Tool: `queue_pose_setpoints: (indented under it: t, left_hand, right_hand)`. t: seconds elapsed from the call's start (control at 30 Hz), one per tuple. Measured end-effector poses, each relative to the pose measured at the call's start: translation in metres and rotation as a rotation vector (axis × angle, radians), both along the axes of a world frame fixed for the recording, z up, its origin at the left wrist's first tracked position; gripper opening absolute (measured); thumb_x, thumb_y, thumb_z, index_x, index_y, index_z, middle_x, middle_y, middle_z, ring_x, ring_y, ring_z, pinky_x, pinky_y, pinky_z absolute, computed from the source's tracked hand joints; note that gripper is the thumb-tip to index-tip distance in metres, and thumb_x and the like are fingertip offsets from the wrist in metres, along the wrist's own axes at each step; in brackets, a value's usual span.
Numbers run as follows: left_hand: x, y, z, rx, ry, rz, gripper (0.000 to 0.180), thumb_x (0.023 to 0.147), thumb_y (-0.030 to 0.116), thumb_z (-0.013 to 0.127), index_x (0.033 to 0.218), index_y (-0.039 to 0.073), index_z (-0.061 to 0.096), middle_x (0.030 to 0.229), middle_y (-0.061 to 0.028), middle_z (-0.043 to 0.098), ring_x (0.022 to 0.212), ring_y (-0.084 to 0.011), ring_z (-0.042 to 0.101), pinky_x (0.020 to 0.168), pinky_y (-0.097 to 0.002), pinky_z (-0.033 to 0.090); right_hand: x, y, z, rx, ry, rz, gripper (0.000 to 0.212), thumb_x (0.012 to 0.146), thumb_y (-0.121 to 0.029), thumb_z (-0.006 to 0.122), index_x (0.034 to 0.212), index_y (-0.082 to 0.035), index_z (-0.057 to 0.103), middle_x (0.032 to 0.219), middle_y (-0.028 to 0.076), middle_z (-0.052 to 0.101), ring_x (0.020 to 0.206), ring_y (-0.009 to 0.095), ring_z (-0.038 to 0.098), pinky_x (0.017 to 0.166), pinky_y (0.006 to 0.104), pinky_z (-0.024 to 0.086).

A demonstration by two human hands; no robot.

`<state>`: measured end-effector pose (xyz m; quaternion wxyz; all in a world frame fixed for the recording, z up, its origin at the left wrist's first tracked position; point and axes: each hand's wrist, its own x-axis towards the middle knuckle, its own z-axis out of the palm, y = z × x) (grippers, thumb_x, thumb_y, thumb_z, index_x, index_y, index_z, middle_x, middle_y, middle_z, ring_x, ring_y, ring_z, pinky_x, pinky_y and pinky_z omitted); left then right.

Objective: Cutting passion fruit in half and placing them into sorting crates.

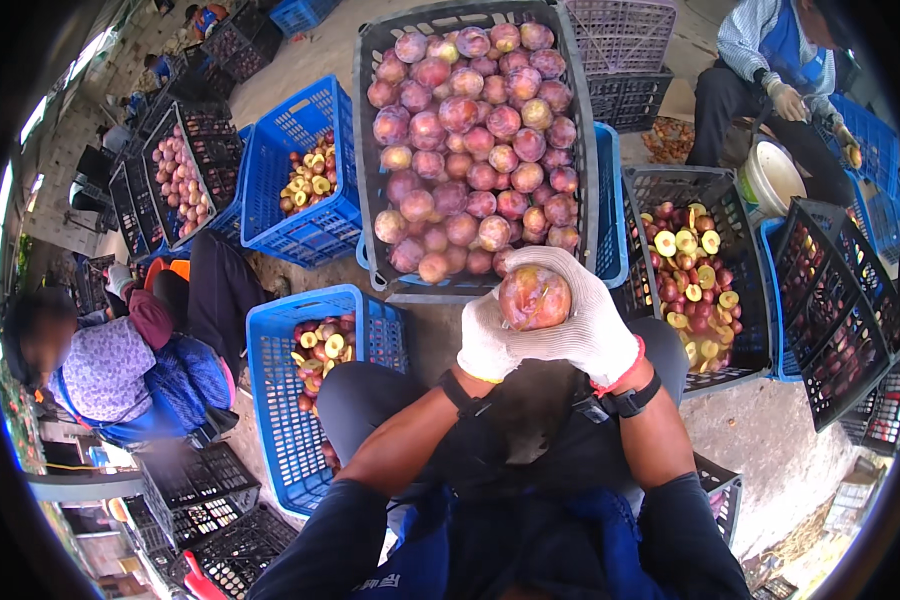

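A large red-purple plum [534,298] sits between my two hands, just in front of the near edge of a black crate [450,293] heaped with whole plums [465,160]. My left hand [487,342], in a white knit glove, closes on the plum from the left and below. Around its right side and top curl the fingers of my right hand [598,322], gloved alike. Both palms and most fingertips are hidden behind the fruit or the gloves, so I cannot tell whether anything else is held.
Halved and whole plums fill a blue crate [260,385] by my left knee and a black crate [682,378] at my right. Another blue crate [260,215] stands farther left. Two people sit nearby, one left [120,370], one far right [785,60] beside a white bucket [773,180].
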<state>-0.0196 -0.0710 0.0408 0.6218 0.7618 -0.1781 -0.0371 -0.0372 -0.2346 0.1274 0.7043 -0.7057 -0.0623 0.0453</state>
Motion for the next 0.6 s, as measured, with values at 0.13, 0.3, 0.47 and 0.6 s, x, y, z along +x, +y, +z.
queue_pose_setpoints:
  t: [0.13,0.3,0.47,0.6]
  left_hand:
    - [0.005,0.003,-0.059,-0.442,0.339,0.062,0.047,0.074,0.022,0.093,0.113,0.002,0.074,0.105,-0.011,0.079,0.098,-0.0227,0.077,0.086,-0.0348,0.06]
    - [0.002,-0.004,-0.031,-0.35,0.253,0.083,0.039,0.077,0.018,0.09,0.109,0.002,0.075,0.1,-0.0135,0.079,0.094,-0.0259,0.078,0.083,-0.0348,0.06]
    - [-0.002,-0.003,-0.04,-0.028,0.025,0.058,0.023,0.088,0.018,0.078,0.102,0.0,0.075,0.092,-0.0199,0.077,0.091,-0.0364,0.076,0.077,-0.0389,0.058]
    - [-0.005,-0.005,-0.022,0.016,0.189,-0.018,0.021,0.091,0.017,0.067,0.102,0.0,0.075,0.088,-0.0251,0.073,0.091,-0.0444,0.072,0.077,-0.0452,0.056]
  right_hand:
    - [0.0,0.017,0.004,-0.083,-0.145,-0.012,0.087,0.062,-0.017,0.101,0.137,-0.003,0.059,0.132,0.011,0.066,0.123,0.02,0.062,0.108,0.0353,0.049]
    - [0.008,0.014,-0.011,-0.416,-0.444,-0.157,0.083,0.061,-0.019,0.1,0.134,-0.006,0.062,0.126,0.013,0.069,0.123,0.033,0.065,0.108,0.0419,0.05]
    - [0.014,0.008,0.004,-0.676,-0.573,-0.224,0.076,0.059,-0.02,0.098,0.127,-0.01,0.065,0.125,0.013,0.069,0.123,0.038,0.063,0.106,0.0476,0.052]
    - [0.011,-0.011,0.007,-0.719,-0.515,-0.167,0.078,0.058,-0.022,0.097,0.128,-0.01,0.064,0.125,0.014,0.068,0.122,0.04,0.062,0.107,0.049,0.051]
